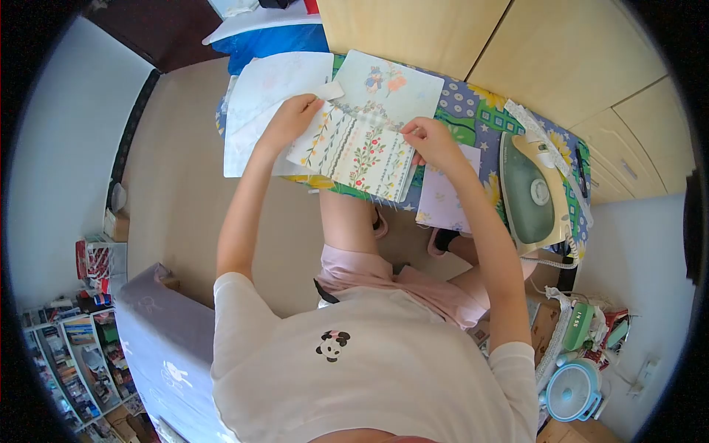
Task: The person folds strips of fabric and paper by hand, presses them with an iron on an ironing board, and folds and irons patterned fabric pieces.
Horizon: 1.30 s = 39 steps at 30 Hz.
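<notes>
A white floral-striped cloth [358,153] lies across the front part of the patterned board, its near edge frayed with loose threads. My left hand [292,119] pinches its upper left corner, beside a small white piece [329,91]. At its upper right corner, my right hand [432,142] has thumb and finger closed on the cloth. Behind it is a pale green sheet [399,85] with printed flowers. White sheets [258,111] lie under and left of my left hand. A lilac floral piece [447,196] is beneath my right forearm.
An iron [528,192] rests on the right of the patterned board [458,100], near a white strip [546,140] and a black pen [581,171]. Wooden cabinets [413,26] stand behind. A blue fan [572,391] is at lower right, a covered bed [173,347] at lower left.
</notes>
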Each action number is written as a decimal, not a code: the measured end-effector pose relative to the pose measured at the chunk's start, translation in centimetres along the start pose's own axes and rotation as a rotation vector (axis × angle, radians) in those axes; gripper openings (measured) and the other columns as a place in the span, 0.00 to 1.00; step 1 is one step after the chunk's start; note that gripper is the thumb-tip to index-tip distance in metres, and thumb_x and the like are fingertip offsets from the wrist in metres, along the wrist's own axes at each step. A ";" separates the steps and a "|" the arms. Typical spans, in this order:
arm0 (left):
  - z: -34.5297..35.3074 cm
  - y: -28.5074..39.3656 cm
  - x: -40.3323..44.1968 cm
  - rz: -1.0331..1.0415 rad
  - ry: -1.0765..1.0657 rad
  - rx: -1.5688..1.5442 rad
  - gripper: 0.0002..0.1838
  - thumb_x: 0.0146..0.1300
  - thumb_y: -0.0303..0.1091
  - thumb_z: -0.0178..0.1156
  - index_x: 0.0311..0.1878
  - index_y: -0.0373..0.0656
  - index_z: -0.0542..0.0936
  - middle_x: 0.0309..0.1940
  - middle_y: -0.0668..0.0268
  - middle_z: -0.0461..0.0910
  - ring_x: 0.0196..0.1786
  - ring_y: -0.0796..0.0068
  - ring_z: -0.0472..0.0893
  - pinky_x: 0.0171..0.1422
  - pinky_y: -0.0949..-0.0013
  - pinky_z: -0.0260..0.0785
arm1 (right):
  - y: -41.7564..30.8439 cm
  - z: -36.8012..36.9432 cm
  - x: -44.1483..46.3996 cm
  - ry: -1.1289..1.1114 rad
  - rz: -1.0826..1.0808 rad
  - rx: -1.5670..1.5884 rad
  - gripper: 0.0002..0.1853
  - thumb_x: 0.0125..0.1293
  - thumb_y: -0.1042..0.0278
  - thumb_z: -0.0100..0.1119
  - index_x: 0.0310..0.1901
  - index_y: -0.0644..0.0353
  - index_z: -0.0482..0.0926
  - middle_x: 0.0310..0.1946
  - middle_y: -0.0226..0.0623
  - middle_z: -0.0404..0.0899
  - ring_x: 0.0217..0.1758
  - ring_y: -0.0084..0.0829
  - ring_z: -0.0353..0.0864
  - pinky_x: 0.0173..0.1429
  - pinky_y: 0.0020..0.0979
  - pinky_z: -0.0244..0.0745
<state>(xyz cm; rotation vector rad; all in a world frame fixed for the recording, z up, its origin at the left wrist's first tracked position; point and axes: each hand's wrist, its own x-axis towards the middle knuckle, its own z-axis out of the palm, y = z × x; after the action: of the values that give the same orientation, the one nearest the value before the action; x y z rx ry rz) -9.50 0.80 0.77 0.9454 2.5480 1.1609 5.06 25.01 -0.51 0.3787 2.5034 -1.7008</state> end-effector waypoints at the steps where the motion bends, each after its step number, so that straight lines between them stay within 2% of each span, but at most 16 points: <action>1: -0.1 -0.2 0.3 -0.011 0.006 0.018 0.16 0.65 0.38 0.50 0.33 0.32 0.76 0.26 0.51 0.77 0.28 0.60 0.75 0.36 0.65 0.66 | 0.0 -0.1 0.0 0.030 -0.010 -0.007 0.07 0.60 0.73 0.56 0.39 0.64 0.76 0.24 0.38 0.78 0.16 0.25 0.77 0.19 0.24 0.71; 3: -0.1 -0.4 0.8 -0.023 0.011 0.035 0.16 0.65 0.39 0.50 0.34 0.33 0.76 0.26 0.50 0.77 0.28 0.58 0.76 0.35 0.64 0.66 | 0.0 -0.4 0.2 0.060 -0.019 -0.015 0.07 0.60 0.72 0.56 0.39 0.64 0.77 0.24 0.38 0.78 0.16 0.25 0.77 0.19 0.24 0.71; 5: -0.3 -0.1 1.1 -0.052 -0.006 0.199 0.17 0.64 0.41 0.50 0.34 0.35 0.78 0.27 0.51 0.78 0.30 0.55 0.77 0.36 0.62 0.67 | 0.0 -0.6 0.5 0.082 0.002 -0.064 0.07 0.59 0.72 0.57 0.38 0.64 0.78 0.23 0.37 0.78 0.16 0.25 0.77 0.20 0.25 0.71; 15: 0.3 -0.6 0.9 -0.030 0.022 0.277 0.18 0.64 0.44 0.50 0.33 0.38 0.79 0.30 0.51 0.79 0.35 0.51 0.78 0.39 0.58 0.68 | 0.6 -0.8 0.2 0.074 -0.029 -0.171 0.07 0.57 0.71 0.58 0.36 0.61 0.80 0.23 0.39 0.79 0.15 0.26 0.76 0.22 0.28 0.70; 18: 0.3 -0.5 0.8 -0.041 -0.007 0.290 0.18 0.64 0.44 0.50 0.32 0.38 0.79 0.29 0.51 0.79 0.35 0.51 0.78 0.39 0.58 0.68 | 0.3 -0.8 -0.1 0.060 0.021 -0.247 0.08 0.55 0.69 0.60 0.36 0.61 0.81 0.24 0.41 0.80 0.18 0.30 0.77 0.27 0.31 0.72; 20: 0.4 -0.4 0.6 -0.032 0.014 0.369 0.19 0.65 0.45 0.50 0.30 0.38 0.78 0.28 0.52 0.79 0.34 0.51 0.78 0.37 0.57 0.68 | 0.7 -0.6 0.0 0.118 -0.082 -0.327 0.09 0.54 0.68 0.61 0.36 0.60 0.80 0.26 0.43 0.80 0.26 0.38 0.80 0.34 0.35 0.73; 21: 0.5 -0.3 0.5 -0.031 0.013 0.369 0.19 0.65 0.45 0.50 0.30 0.38 0.78 0.28 0.52 0.79 0.34 0.51 0.78 0.37 0.57 0.68 | 0.9 -0.6 -0.1 0.120 -0.080 -0.326 0.09 0.54 0.68 0.61 0.36 0.60 0.80 0.26 0.43 0.80 0.26 0.38 0.80 0.34 0.35 0.73; 23: 0.5 0.3 0.1 -0.051 0.045 0.437 0.18 0.64 0.45 0.52 0.32 0.37 0.78 0.26 0.52 0.78 0.33 0.54 0.79 0.37 0.59 0.67 | 0.7 -0.4 -0.3 0.160 -0.114 -0.356 0.08 0.53 0.67 0.62 0.34 0.60 0.80 0.30 0.45 0.81 0.35 0.42 0.80 0.40 0.37 0.73; 27: 0.5 1.7 -0.7 -0.087 0.089 0.486 0.15 0.61 0.45 0.55 0.34 0.41 0.78 0.29 0.57 0.80 0.33 0.56 0.79 0.35 0.60 0.69 | 0.3 -0.3 -0.8 0.157 -0.104 -0.379 0.09 0.54 0.67 0.61 0.35 0.61 0.79 0.33 0.45 0.80 0.36 0.42 0.80 0.40 0.38 0.73; 29: 1.1 2.9 -1.7 0.035 0.363 0.614 0.11 0.57 0.41 0.60 0.35 0.43 0.78 0.32 0.60 0.80 0.33 0.59 0.80 0.32 0.61 0.70 | 0.1 -0.1 -1.8 0.327 -0.177 -0.553 0.10 0.55 0.67 0.60 0.38 0.61 0.78 0.33 0.43 0.80 0.34 0.42 0.80 0.38 0.38 0.73; 30: 1.4 3.3 -2.2 0.036 0.362 0.613 0.11 0.57 0.41 0.60 0.35 0.43 0.78 0.32 0.60 0.80 0.33 0.59 0.80 0.32 0.61 0.70 | -0.1 0.0 -2.7 0.328 -0.176 -0.553 0.10 0.55 0.67 0.60 0.38 0.61 0.78 0.33 0.43 0.80 0.34 0.42 0.80 0.38 0.38 0.73; 32: 2.2 4.2 -3.4 0.321 0.484 0.579 0.12 0.53 0.36 0.63 0.39 0.41 0.77 0.36 0.61 0.79 0.35 0.60 0.79 0.32 0.62 0.70 | -1.0 0.2 -5.7 0.554 -0.323 -0.507 0.10 0.57 0.67 0.59 0.39 0.61 0.77 0.32 0.41 0.79 0.31 0.40 0.80 0.36 0.35 0.73; 34: 4.2 5.8 -5.7 0.507 0.363 0.430 0.15 0.51 0.34 0.64 0.41 0.40 0.76 0.35 0.60 0.78 0.37 0.60 0.78 0.35 0.60 0.70 | -1.8 0.1 -9.6 0.581 -0.219 -0.349 0.07 0.59 0.67 0.59 0.36 0.61 0.77 0.28 0.39 0.78 0.26 0.37 0.78 0.32 0.32 0.72; 35: 5.4 6.8 -7.2 0.520 0.206 0.339 0.18 0.49 0.34 0.65 0.43 0.40 0.76 0.40 0.60 0.78 0.42 0.59 0.78 0.43 0.61 0.71 | -1.2 0.0 -11.6 0.591 -0.188 -0.342 0.07 0.60 0.67 0.59 0.34 0.62 0.77 0.25 0.39 0.77 0.24 0.33 0.76 0.30 0.30 0.70; 37: 9.4 8.5 -9.9 0.697 0.126 0.227 0.21 0.47 0.36 0.66 0.46 0.40 0.76 0.47 0.60 0.77 0.51 0.59 0.76 0.52 0.60 0.70 | 0.6 0.0 -15.3 0.634 -0.061 -0.236 0.09 0.62 0.66 0.58 0.31 0.64 0.77 0.21 0.38 0.74 0.21 0.27 0.72 0.28 0.27 0.66; 39: 12.1 10.3 -12.0 0.773 -0.007 0.306 0.22 0.49 0.35 0.63 0.49 0.42 0.75 0.52 0.61 0.75 0.56 0.58 0.74 0.56 0.60 0.68 | 3.8 0.4 -18.0 0.676 0.049 -0.144 0.11 0.63 0.65 0.56 0.30 0.65 0.76 0.19 0.37 0.73 0.20 0.25 0.69 0.27 0.27 0.64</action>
<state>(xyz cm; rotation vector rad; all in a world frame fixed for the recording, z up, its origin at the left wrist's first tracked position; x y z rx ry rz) 9.68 5.83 -0.91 2.1218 2.4407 0.8902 23.36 23.20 -0.22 1.1549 2.9909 -1.5411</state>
